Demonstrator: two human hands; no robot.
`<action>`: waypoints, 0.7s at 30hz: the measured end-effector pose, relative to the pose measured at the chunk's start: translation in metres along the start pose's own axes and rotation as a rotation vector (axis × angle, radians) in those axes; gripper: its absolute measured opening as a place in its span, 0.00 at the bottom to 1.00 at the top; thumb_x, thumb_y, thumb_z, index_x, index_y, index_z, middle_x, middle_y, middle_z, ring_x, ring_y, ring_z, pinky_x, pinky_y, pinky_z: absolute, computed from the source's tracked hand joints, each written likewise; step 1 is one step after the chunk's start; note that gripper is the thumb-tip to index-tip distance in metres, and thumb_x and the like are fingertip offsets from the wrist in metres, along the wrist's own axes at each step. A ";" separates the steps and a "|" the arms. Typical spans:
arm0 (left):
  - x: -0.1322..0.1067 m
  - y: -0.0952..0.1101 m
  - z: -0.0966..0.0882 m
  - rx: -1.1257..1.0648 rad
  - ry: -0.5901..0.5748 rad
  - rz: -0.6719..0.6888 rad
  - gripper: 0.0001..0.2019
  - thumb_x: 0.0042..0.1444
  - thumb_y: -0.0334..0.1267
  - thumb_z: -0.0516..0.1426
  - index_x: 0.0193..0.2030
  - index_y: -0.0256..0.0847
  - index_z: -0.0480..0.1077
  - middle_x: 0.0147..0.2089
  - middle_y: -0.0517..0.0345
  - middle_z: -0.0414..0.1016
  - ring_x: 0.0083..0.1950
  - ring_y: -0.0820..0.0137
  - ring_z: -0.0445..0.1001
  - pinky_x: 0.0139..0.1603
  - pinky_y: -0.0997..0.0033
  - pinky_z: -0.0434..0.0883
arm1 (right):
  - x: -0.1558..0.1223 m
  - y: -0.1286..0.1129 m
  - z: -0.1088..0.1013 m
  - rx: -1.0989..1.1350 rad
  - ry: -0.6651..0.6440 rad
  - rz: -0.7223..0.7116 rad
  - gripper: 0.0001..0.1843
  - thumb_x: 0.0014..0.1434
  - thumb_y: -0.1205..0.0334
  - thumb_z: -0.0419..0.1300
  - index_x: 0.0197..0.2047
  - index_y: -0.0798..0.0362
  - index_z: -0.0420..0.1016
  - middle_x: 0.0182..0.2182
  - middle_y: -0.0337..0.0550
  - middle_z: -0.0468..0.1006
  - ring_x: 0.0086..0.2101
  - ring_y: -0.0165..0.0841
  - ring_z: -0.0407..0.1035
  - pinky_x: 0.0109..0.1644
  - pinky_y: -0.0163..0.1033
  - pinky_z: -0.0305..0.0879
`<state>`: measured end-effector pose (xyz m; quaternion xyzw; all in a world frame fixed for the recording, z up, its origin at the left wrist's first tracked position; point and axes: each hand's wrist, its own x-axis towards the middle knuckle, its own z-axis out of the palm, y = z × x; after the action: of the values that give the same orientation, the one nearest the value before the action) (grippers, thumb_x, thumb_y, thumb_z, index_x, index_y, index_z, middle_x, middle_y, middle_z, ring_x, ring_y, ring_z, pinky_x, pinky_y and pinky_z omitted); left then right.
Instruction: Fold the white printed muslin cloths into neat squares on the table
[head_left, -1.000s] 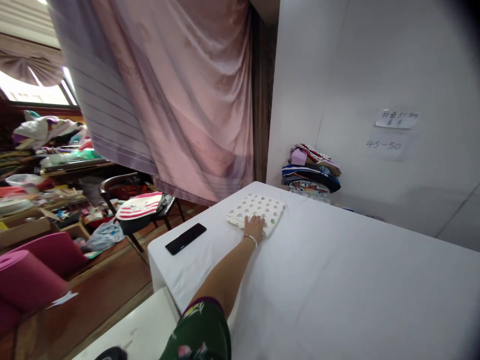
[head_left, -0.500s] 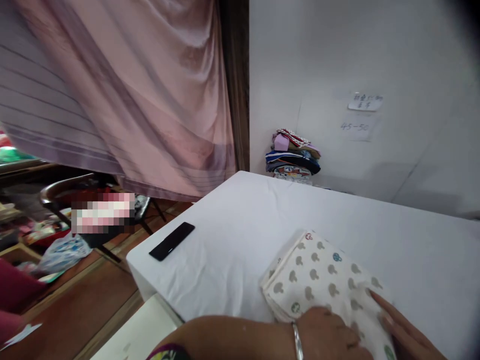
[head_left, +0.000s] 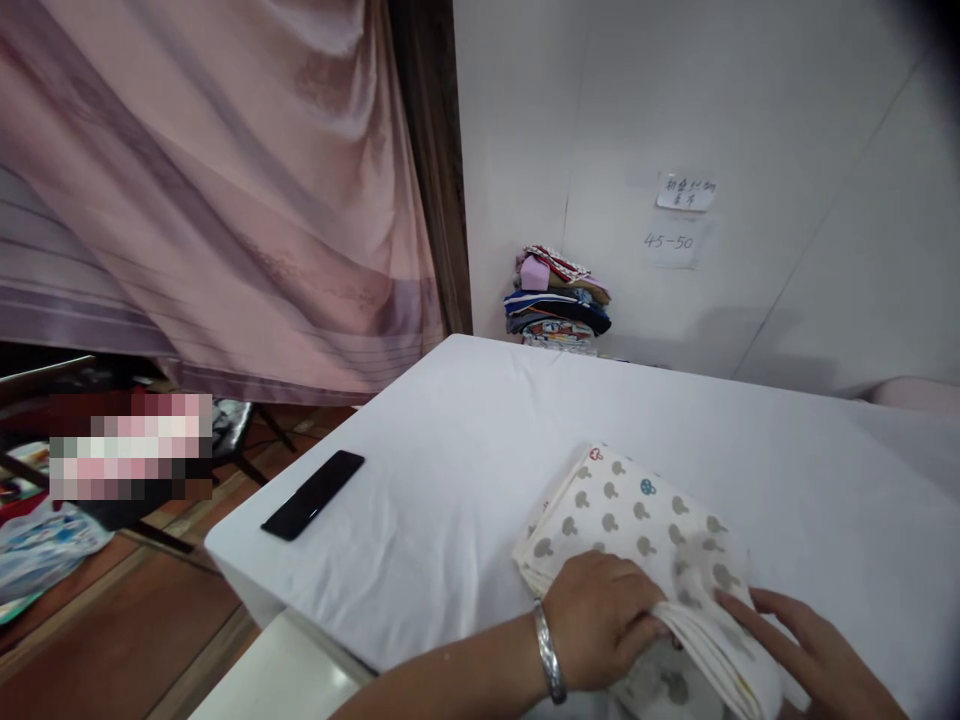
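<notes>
A white cloth printed with grey mushroom shapes and a few coloured ones lies folded in layers on the white-covered table. My left hand, with a silver bangle at the wrist, is closed on the cloth's near part, pinching a layered edge between thumb and fingers. At the right end of that raised edge is my right hand, its fingers reaching over the fabric and its thumb mostly hidden. Between both hands the stacked layers bend upward, and part of the cloth's underside shows below them.
A black phone-like slab lies near the table's left edge. Folded clothes are stacked by the wall at the back. A pink curtain hangs at left, above a chair and a plastic bag. Paper notes are on the wall.
The near part of the cloth has been lifted and bent up into a layered edge. My left hand has gone from lying on the cloth to gripping it. The view has shifted rightward.
</notes>
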<state>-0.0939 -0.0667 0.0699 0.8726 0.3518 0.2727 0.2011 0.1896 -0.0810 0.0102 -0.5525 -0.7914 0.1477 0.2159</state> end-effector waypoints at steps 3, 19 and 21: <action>0.010 0.001 -0.008 0.030 0.086 0.039 0.10 0.60 0.41 0.48 0.40 0.42 0.68 0.36 0.58 0.74 0.38 0.71 0.71 0.41 0.71 0.65 | 0.030 -0.018 -0.021 -0.014 -0.079 -0.094 0.18 0.46 0.53 0.60 0.42 0.37 0.76 0.42 0.46 0.75 0.41 0.46 0.69 0.43 0.50 0.68; 0.000 -0.085 -0.003 0.151 0.304 -0.484 0.17 0.55 0.40 0.53 0.51 0.40 0.65 0.52 0.50 0.67 0.52 0.63 0.66 0.52 0.59 0.67 | 0.191 0.057 -0.048 0.846 0.118 0.645 0.19 0.51 0.55 0.57 0.44 0.55 0.69 0.43 0.57 0.75 0.36 0.36 0.72 0.38 0.39 0.68; 0.006 -0.096 0.002 0.112 0.249 -0.546 0.16 0.55 0.41 0.53 0.49 0.40 0.66 0.49 0.51 0.69 0.49 0.64 0.67 0.49 0.62 0.67 | 0.166 0.050 -0.025 0.763 -0.013 0.651 0.20 0.47 0.55 0.61 0.42 0.55 0.72 0.37 0.52 0.77 0.34 0.36 0.72 0.36 0.38 0.68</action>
<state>-0.1371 0.0022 0.0180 0.7153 0.6099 0.2937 0.1737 0.1936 0.0923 0.0373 -0.6516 -0.4689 0.4896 0.3403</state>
